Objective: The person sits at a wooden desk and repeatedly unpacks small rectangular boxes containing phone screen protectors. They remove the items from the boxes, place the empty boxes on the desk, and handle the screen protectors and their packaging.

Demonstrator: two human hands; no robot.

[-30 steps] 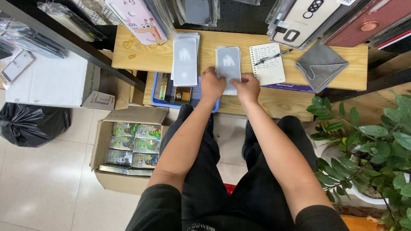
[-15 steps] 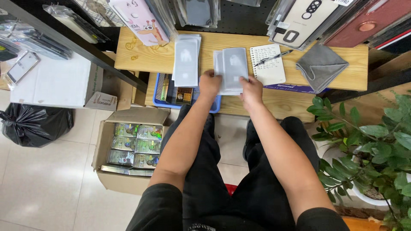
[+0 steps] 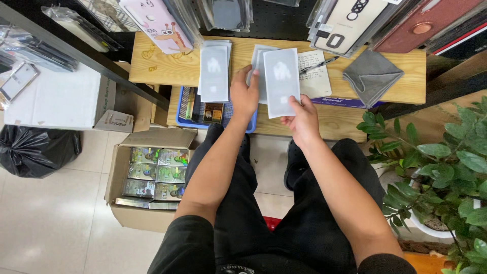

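Head view looks down on a seated person's two bare arms reaching to a low wooden surface. Right hand has its fingers closed on the near end of a grey flat packet, holding it up over the surface, tilted slightly. Left hand lies just left of it, fingers curled on the edge of a small stack of like packets that lies under and behind the held one. Farther left on the surface sits a second pile of grey packets, apart from both hands.

Right of the held packet, partly covered by it, is an open notebook with a pen across its far corner. A folded grey cloth lies farther right. Hanging phone cases crowd the far edge above the surface.

Below the surface, near the left hand, a blue basket holds small items. On the floor to the left, an open cardboard box is filled with shiny packs, and a black plastic bag sits at the far left. A potted plant stands close by the right arm.
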